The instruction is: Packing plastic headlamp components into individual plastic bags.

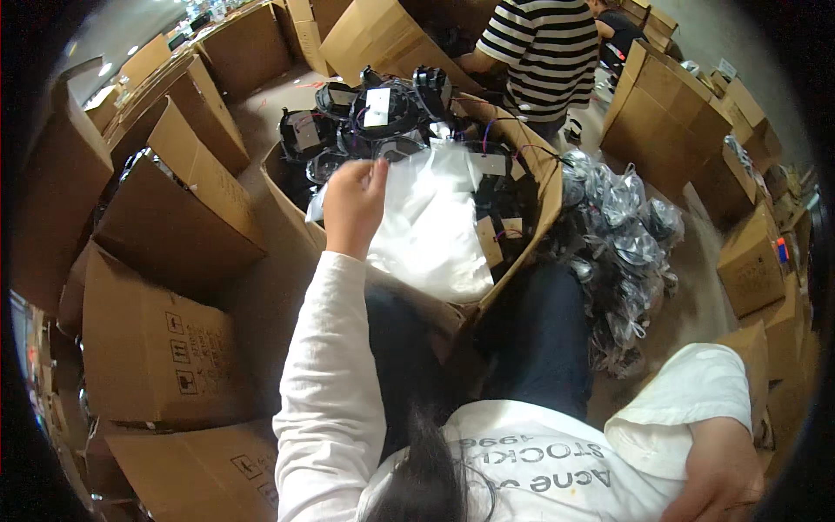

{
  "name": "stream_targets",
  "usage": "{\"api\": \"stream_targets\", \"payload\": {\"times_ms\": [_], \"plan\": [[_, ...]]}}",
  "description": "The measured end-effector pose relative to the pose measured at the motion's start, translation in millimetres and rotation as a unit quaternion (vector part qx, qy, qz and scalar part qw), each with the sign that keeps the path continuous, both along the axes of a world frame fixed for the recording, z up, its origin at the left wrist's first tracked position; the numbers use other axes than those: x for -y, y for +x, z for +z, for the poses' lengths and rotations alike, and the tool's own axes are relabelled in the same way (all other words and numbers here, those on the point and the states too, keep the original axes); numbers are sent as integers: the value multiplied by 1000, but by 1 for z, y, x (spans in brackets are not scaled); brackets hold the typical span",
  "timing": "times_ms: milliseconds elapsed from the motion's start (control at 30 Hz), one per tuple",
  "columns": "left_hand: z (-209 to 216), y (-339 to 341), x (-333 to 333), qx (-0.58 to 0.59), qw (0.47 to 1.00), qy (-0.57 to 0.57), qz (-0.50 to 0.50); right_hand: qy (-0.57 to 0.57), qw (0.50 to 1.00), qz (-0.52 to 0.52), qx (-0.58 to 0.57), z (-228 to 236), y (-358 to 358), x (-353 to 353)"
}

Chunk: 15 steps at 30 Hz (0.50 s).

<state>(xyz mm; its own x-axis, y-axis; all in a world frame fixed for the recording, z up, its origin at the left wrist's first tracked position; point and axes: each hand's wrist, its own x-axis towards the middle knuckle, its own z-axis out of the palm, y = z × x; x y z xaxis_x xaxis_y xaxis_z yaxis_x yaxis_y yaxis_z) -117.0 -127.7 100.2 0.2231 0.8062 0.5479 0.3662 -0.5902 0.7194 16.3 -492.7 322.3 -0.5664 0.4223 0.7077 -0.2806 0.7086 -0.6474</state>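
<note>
The left hand (352,209) is pinching the upper edge of 1 white plastic bag (435,230). The bag is lying over black wired housings (402,104) inside 1 open cardboard box (544,204). The right hand (722,470) is showing at the lower right; its grip cannot be determined. Clear-bagged parts (626,235) are lying beside the box.

right fingers (689,507): blurred | striped-shirt person (550,56): head cut off | black parts (404,109): partly under white bag (430,230)
</note>
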Motion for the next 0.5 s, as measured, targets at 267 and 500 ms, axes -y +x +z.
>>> {"api": "stream_targets", "payload": {"times_ms": [267,500], "plan": [[51,6,10,85,950,299,22,2,893,-397,-212,-158,80,-176],[-24,44,-22,-56,954,294,25,-416,820,-371,-130,-261,126,-285]]}}
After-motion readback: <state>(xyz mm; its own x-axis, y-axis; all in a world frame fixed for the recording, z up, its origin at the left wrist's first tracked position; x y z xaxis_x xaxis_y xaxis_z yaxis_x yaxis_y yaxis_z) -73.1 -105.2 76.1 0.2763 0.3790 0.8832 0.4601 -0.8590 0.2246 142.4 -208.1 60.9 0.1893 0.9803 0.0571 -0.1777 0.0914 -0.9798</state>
